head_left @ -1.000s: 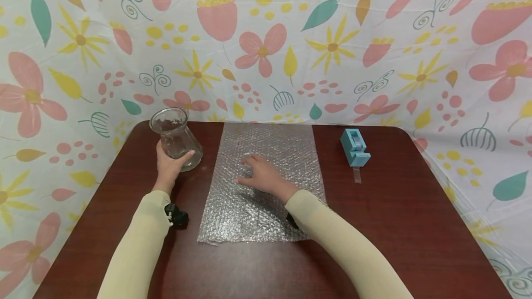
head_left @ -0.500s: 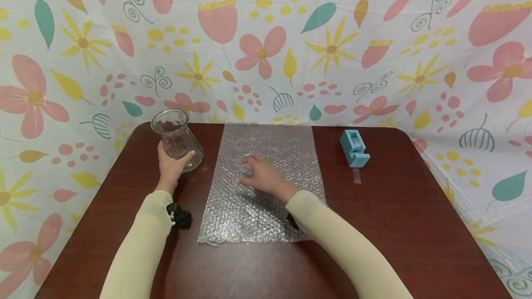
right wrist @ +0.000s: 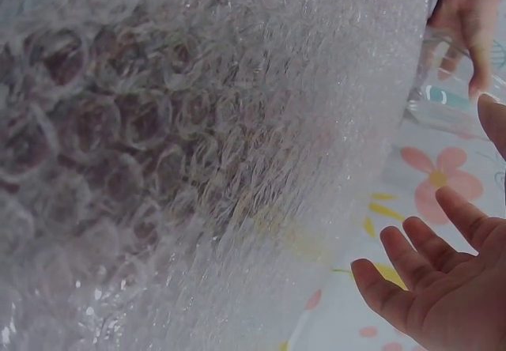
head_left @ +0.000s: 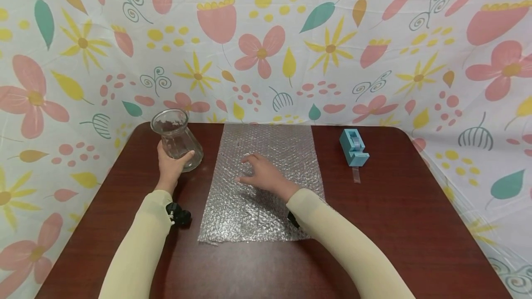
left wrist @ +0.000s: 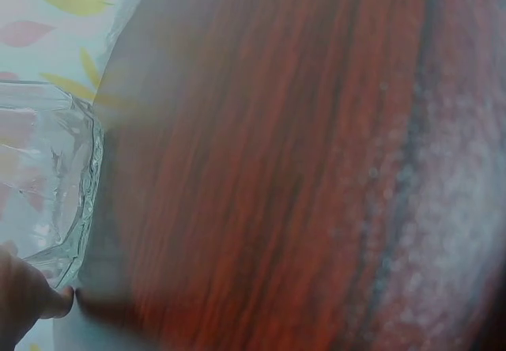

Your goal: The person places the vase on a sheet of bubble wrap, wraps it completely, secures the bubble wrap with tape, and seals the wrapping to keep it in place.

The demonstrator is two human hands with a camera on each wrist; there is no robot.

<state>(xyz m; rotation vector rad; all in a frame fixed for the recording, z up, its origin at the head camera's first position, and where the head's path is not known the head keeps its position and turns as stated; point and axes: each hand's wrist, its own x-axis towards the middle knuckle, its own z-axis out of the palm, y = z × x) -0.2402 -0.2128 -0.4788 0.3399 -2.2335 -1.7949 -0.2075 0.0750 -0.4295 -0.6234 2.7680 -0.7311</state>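
A clear glass vase (head_left: 179, 141) with a flared rim stands at the back left of the table, leaning slightly in the head view. My left hand (head_left: 169, 166) grips its lower side, thumb on the near right and fingers round the left. In the left wrist view the glass vase (left wrist: 47, 177) shows at the left edge with my thumb at its base. Over a flat sheet of bubble wrap (head_left: 253, 216) hovers my right hand (head_left: 268, 175), fingers spread and loosely bent, holding nothing. The right wrist view shows that hand (right wrist: 451, 280) above the bubble wrap (right wrist: 198, 130).
A light blue tape dispenser (head_left: 353, 147) sits at the back right, a short strip of clear tape (head_left: 356, 175) hanging from its front onto the dark wood table (head_left: 399, 225). Behind the table hangs a flower-patterned cloth (head_left: 266, 50).
Both hands, the vase and the bubble wrap keep nearly the same places. The head view has shifted very slightly.
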